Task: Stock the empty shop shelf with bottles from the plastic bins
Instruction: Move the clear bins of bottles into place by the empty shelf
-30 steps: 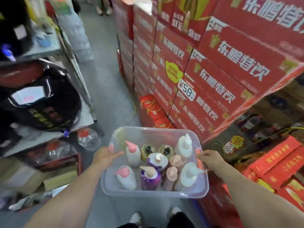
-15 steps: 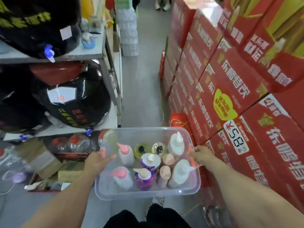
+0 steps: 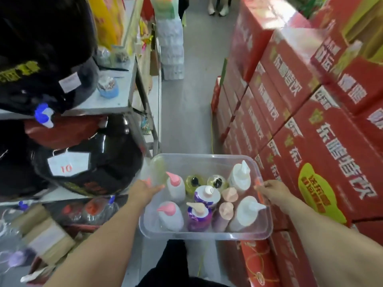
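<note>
- Gripping the bin [image 3: 205,162] at its left rim was the left hand [image 3: 143,190].
- The right hand [image 3: 273,191] clasped its right rim.
- Bottles [image 3: 241,216] stood inside it.

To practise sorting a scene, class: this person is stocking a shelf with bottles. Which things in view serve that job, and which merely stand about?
Job: clear plastic bin; pump bottles standing in it; left hand and right hand gripping its rim.
Standing about: red cartons; black containers; yellow cable on the floor.
</note>
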`<state>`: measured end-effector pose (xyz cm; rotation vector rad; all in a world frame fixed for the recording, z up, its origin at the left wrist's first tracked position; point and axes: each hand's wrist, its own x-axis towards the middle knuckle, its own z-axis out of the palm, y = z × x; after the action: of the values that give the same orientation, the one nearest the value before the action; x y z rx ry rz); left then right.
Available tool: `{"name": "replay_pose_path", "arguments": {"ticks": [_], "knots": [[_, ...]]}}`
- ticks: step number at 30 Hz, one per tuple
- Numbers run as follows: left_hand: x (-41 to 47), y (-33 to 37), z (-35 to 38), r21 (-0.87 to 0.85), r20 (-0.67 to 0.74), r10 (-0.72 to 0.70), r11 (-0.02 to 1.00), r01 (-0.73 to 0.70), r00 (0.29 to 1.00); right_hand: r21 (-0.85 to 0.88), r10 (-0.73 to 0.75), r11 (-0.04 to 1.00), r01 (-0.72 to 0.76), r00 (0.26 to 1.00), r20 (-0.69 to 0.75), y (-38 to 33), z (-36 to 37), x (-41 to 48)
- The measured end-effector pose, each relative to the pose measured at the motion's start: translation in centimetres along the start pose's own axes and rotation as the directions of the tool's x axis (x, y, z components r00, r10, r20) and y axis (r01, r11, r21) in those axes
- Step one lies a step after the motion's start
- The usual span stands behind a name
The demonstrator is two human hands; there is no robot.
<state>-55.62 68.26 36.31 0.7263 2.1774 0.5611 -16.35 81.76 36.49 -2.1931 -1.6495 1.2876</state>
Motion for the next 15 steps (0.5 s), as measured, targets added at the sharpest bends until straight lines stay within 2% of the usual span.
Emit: {"name": "replay_pose_path", "arguments": {"ticks": [6,10,15], "knots": [[11.0,7.5,-0.4,0.074,0.118,0.025,0.997,-0.034,0.993,0.027,0.101,0.995,-0.1,0.993,-0.059,-5.3,-1.4,6.9],[16.9,13.2,-0.8,0.141,0.104,0.055,0.987,-0.07,0.993,0.067,0.117,0.991,-0.113,0.991,-0.057,-8.8,-2.7,11.7],[25.3,20.6,-0.9,0.052,0.134,0.042,0.997,-0.049,0.99,0.143,0.122,0.983,-0.116,0.992,-0.036,-14.3,-4.5,19.8]]}}
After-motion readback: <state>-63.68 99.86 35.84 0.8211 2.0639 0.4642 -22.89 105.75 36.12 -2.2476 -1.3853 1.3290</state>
